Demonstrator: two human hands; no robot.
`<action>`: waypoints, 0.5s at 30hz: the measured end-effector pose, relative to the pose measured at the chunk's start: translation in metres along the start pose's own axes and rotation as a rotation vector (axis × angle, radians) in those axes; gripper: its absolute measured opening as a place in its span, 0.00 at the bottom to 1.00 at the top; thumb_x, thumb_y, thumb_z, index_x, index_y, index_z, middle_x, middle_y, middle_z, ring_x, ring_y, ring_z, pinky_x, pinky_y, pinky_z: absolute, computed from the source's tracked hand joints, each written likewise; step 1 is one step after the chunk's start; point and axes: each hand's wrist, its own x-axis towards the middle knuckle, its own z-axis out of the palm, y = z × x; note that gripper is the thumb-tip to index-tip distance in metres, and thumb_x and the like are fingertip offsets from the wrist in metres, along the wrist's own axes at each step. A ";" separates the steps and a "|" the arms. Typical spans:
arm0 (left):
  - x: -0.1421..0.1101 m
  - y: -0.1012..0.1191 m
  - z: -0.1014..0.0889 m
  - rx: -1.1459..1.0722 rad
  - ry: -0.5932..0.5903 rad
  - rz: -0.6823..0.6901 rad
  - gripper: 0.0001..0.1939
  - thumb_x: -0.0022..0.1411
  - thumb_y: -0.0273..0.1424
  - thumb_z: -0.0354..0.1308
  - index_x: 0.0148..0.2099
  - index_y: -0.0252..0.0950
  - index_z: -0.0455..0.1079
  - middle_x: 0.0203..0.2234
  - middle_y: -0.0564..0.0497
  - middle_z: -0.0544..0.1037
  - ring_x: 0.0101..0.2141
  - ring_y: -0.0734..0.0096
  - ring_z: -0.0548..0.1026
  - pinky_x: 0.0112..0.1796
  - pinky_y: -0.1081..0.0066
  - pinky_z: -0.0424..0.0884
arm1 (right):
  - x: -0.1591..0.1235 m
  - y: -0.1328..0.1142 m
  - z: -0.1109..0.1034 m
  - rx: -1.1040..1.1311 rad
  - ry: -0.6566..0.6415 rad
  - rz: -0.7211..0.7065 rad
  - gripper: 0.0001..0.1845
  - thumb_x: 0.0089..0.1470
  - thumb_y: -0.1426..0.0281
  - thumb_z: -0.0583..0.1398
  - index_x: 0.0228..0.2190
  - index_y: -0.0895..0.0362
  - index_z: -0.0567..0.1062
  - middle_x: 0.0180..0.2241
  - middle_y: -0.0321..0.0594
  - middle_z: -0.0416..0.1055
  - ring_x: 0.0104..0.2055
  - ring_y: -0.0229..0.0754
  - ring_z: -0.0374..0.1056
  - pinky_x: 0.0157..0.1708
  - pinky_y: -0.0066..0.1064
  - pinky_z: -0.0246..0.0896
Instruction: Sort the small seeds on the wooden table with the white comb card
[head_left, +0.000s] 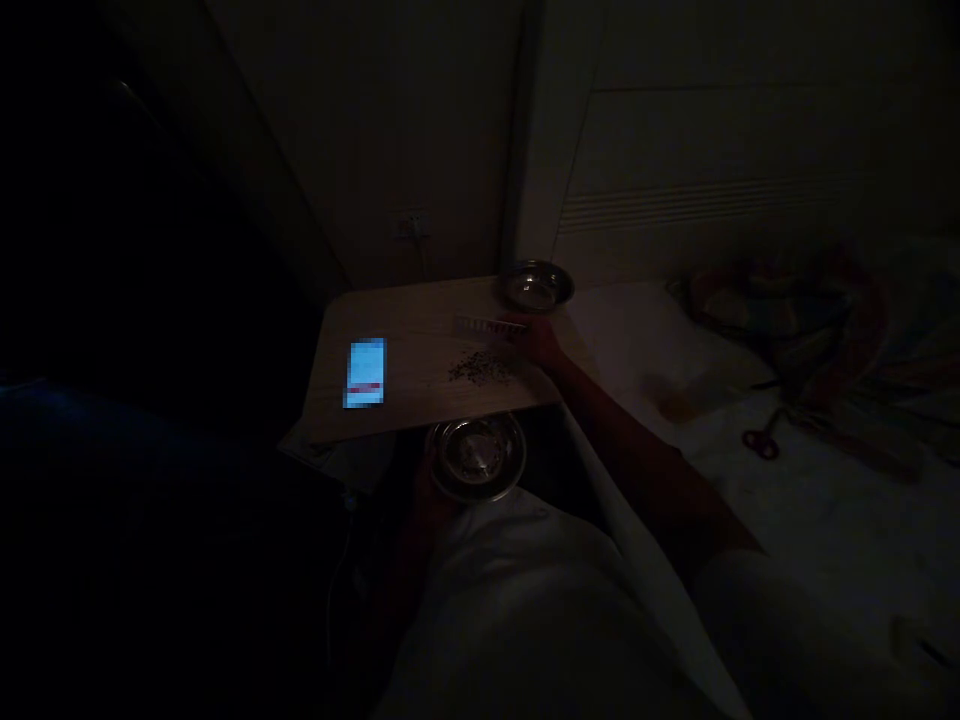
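The room is very dark. My right hand (538, 340) reaches over a small wooden table (405, 310) and grips a pale flat strip (480, 325), perhaps a comb or card, just behind a small pile of dark crumbs (480, 367). My left hand (426, 480) holds a steel bowl (477, 456) at the table's near edge, below the pile; its fingers are mostly hidden under the rim. A second steel bowl (537, 285) stands at the table's far right corner, beyond my right hand.
A lit phone (365, 373) lies on the table's left part. A bed with a white sheet (750, 470) runs along the right, with rumpled coloured cloth (795, 310) and red-handled scissors (759, 442) on it. A wall socket (411, 226) is behind the table.
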 end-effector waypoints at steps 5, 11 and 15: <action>-0.002 0.000 0.006 -0.019 0.078 -0.030 0.15 0.60 0.35 0.54 0.47 0.39 0.73 0.42 0.47 0.80 0.56 0.56 0.67 0.58 0.54 0.58 | -0.005 0.003 -0.005 0.139 0.040 0.080 0.16 0.40 0.66 0.64 0.35 0.56 0.78 0.34 0.39 0.77 0.36 0.43 0.70 0.40 0.37 0.65; -0.004 0.002 0.009 -0.026 0.101 -0.042 0.13 0.60 0.34 0.53 0.44 0.38 0.74 0.40 0.47 0.80 0.56 0.56 0.67 0.58 0.54 0.57 | -0.016 0.014 -0.007 0.345 0.044 0.306 0.19 0.36 0.66 0.65 0.35 0.58 0.75 0.33 0.39 0.76 0.31 0.41 0.69 0.33 0.34 0.65; -0.005 0.002 0.010 -0.021 0.126 -0.041 0.12 0.61 0.33 0.52 0.42 0.38 0.74 0.38 0.48 0.81 0.55 0.58 0.68 0.58 0.55 0.57 | -0.027 0.020 -0.002 0.351 0.020 0.340 0.18 0.36 0.65 0.65 0.33 0.57 0.74 0.33 0.40 0.76 0.32 0.42 0.70 0.33 0.35 0.66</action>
